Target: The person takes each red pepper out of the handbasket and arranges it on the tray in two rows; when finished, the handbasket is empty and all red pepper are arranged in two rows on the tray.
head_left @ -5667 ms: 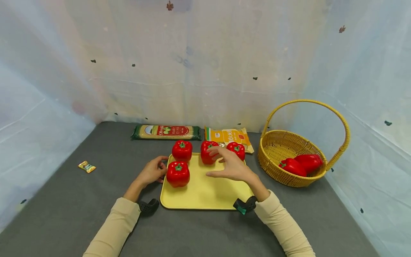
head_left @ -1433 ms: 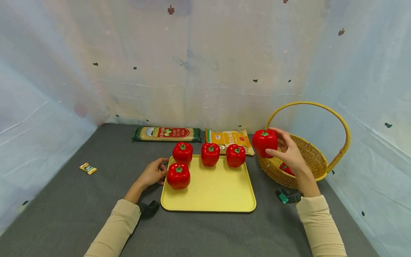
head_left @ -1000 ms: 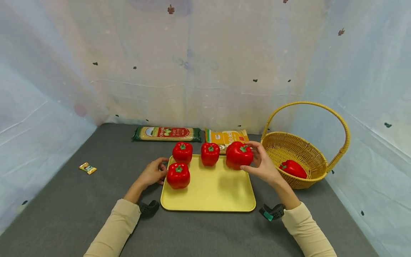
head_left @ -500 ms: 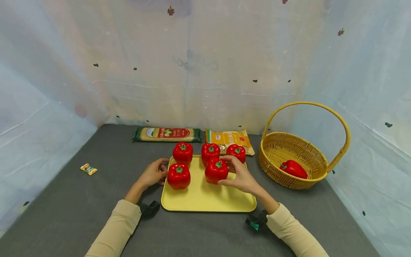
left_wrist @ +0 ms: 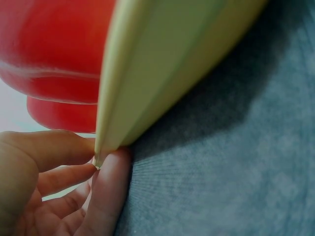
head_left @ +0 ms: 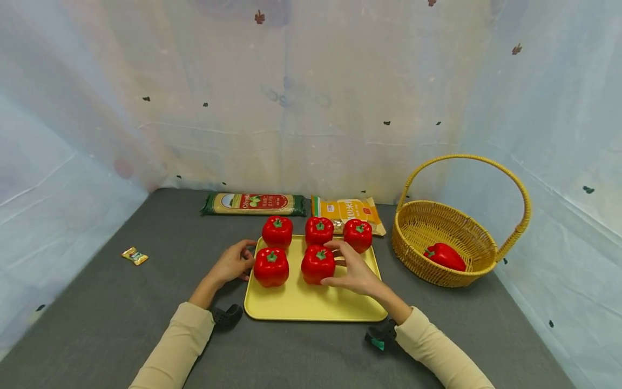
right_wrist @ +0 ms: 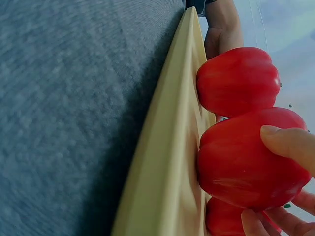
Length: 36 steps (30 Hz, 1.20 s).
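Note:
My right hand (head_left: 356, 273) holds a red bell pepper (head_left: 317, 265) on the front middle of the yellow tray (head_left: 316, 307). In the right wrist view, the thumb lies on one side of this bell pepper (right_wrist: 246, 162) and fingertips on the other; its base is right at the tray's surface. At the tray's left edge, my left hand (head_left: 234, 262) pinches the rim; the left wrist view has finger and thumb on either side of the tray rim (left_wrist: 130, 93). Beside the held pepper stands another bell pepper (head_left: 271, 267). Three more line the tray's back, including a left one (head_left: 277, 232).
To the right, a tall-handled wicker basket (head_left: 413, 259) contains one red pepper (head_left: 445, 256) lying on its side. Behind the tray lie a green-ended pasta pack (head_left: 252, 203) and an orange food bag (head_left: 350, 208). A small wrapped snack (head_left: 134, 255) is at far left.
My right hand has taken one bell pepper from the basket and carried it left to the tray's front row. The basket went from two peppers to one. My left hand has stayed put.

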{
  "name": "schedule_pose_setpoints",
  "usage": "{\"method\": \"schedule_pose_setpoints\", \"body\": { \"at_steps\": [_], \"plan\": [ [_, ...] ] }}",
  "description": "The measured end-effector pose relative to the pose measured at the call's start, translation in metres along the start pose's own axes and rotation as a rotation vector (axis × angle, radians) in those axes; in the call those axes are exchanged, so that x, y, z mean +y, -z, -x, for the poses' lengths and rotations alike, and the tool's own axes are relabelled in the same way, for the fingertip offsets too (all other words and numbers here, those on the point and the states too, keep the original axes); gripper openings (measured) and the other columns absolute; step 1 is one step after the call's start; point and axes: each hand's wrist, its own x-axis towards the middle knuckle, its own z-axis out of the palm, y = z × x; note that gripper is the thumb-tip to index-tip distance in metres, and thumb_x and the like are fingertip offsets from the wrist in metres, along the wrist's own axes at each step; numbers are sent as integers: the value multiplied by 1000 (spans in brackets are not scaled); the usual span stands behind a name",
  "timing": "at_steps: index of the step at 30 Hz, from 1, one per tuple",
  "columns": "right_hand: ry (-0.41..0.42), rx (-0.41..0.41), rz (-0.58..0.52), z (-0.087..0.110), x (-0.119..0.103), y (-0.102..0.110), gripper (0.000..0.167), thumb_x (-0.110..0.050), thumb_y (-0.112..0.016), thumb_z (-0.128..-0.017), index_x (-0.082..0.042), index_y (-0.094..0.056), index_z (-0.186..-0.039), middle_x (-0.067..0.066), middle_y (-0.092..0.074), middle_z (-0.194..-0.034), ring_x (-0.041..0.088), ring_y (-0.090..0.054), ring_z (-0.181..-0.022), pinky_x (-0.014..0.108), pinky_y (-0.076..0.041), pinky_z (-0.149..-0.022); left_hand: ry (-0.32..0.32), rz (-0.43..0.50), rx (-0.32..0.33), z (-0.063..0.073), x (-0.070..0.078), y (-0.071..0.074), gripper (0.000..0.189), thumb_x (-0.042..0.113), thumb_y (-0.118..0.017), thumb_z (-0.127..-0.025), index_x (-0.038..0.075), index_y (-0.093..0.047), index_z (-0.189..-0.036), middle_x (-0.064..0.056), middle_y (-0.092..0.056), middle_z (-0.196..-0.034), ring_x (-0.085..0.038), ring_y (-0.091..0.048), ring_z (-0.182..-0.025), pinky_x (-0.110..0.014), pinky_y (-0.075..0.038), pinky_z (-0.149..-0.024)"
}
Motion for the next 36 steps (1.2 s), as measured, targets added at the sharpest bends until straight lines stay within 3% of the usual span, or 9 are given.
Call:
{"method": "schedule_pose_setpoints", "body": {
  "at_steps": [10, 15, 27, 36],
  "plan": [
    [8, -19, 55, -1, -14, 3, 76, -5, -81, -70, 3, -40, -134, 22, -44, -128, 35, -50, -109, 50, -48, -88, -1, -4, 3, 1, 3, 0, 47, 1, -52, -89, -3, -40, -134, -14, -53, -84, -18, -58, -60, -33, -55, -51],
    [28, -23, 57, -3, 3, 2, 78, -14, -82, -70, -6, -40, -136, 13, -45, -128, 31, -50, -110, 47, -50, -88, 0, -5, 5, 0, 2, 0, 46, 1, -53, -90, -2, -40, -134, -14, -53, -84, -18, -58, -60, -33, -55, -51],
    [28, -61, 113, -3, 2, 1, 82, -26, -82, -71, -8, -38, -137, 5, -43, -132, 23, -49, -112, 44, -50, -88, 9, 4, 4, -1, 0, 0, 47, 1, -53, -89, -2, -40, -134, -14, -53, -85, -18, -59, -60, -33, -55, -51],
    [9, -48, 79, -1, -1, 6, 83, -27, -82, -71, -11, -37, -139, 8, -45, -129, 27, -51, -112, 45, -49, -89, 1, -6, 8, -1, 0, 0, 47, 2, -53, -90, -2, -40, -134, -14, -53, -84, -18, -59, -60, -33, -55, -51]
  ]
}}
